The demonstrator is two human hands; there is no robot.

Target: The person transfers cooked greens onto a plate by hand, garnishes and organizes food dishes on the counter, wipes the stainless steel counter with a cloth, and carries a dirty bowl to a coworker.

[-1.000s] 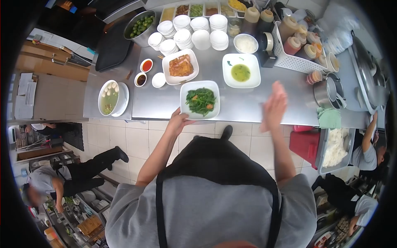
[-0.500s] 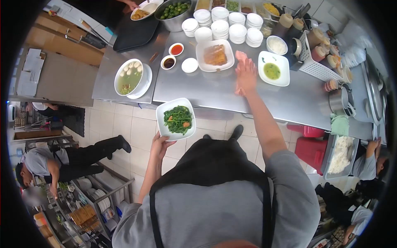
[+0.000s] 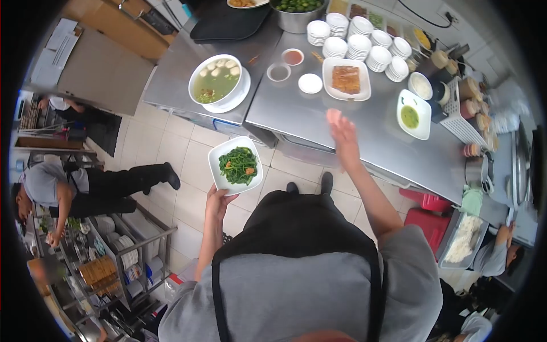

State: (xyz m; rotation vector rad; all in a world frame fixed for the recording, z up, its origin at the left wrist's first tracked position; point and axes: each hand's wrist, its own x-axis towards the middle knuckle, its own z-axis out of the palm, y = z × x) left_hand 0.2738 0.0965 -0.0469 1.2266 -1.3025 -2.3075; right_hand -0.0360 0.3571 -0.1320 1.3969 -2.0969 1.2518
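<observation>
My left hand point(image 3: 217, 202) grips the near rim of a white square dish point(image 3: 214, 153) in front of the counter, thumb over the edge. Cooked leafy greens point(image 3: 238, 164) with orange bits lie in that dish. My right hand point(image 3: 346, 142) is over the counter's front edge, slightly blurred, closed on a pink cloth point(image 3: 334, 116); part of the cloth sticks out past the fingers, the rest is hidden. Beyond it stands a white dish point(image 3: 327, 80) with a browned, sliced food point(image 3: 346, 79). A dish of yellow-green sauce point(image 3: 409, 117) stands to its right.
On the steel counter point(image 3: 296, 111) are a soup bowl point(image 3: 203, 101), red sauce point(image 3: 293, 56), dark sauce point(image 3: 278, 72), a small white plate point(image 3: 310, 83) and stacked saucers point(image 3: 359, 47). A white basket point(image 3: 456, 105) holds bottles at right. Another person point(image 3: 68, 182) stands at left.
My right hand has come back toward the counter's front edge with the pink cloth bunched up. My view has turned, so the counter things appear shifted. The left hand still holds the dish.
</observation>
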